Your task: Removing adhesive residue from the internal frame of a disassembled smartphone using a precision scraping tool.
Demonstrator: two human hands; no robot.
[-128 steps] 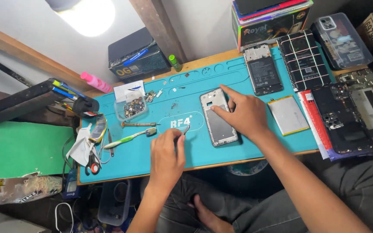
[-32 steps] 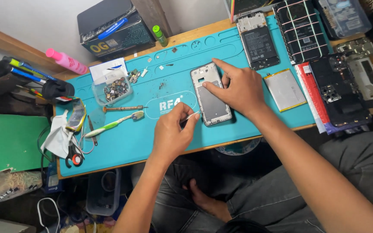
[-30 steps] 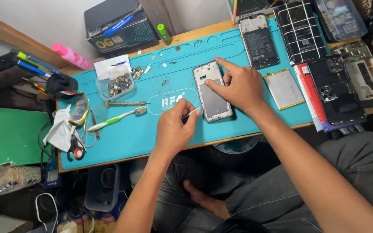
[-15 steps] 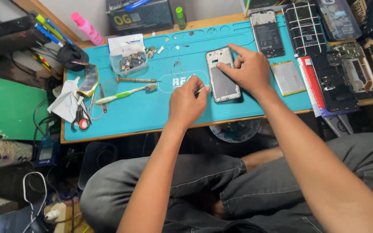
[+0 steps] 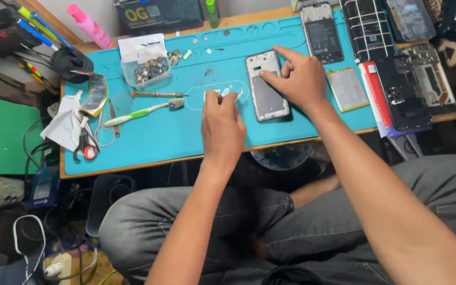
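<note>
An opened silver phone frame [image 5: 266, 95] lies face down on the teal work mat [image 5: 159, 142]. My right hand [image 5: 301, 79] rests on its right edge, with the thumb on the phone's middle and the index finger stretched to its top right corner. Just left of the phone, my left hand [image 5: 222, 124] sits over the mat's oval mark, its fingertips pinched together. It seems to hold a small thin tool, but the tip is barely visible. Both forearms reach over my crossed legs in grey trousers.
On the mat's left lie a screwdriver [image 5: 157, 95], a green-and-white toothbrush [image 5: 138, 111], a clear box of screws [image 5: 146, 68] and scissors [image 5: 83, 150]. Another opened phone [image 5: 321, 34], a flat battery [image 5: 347, 89] and dark phone parts [image 5: 405, 87] lie at right. At the back stands a pink bottle [image 5: 89, 26].
The view has swung lower, showing more of my legs. My right hand stays on the phone. My left hand keeps its pinch and has edged up beside the phone's left side.
</note>
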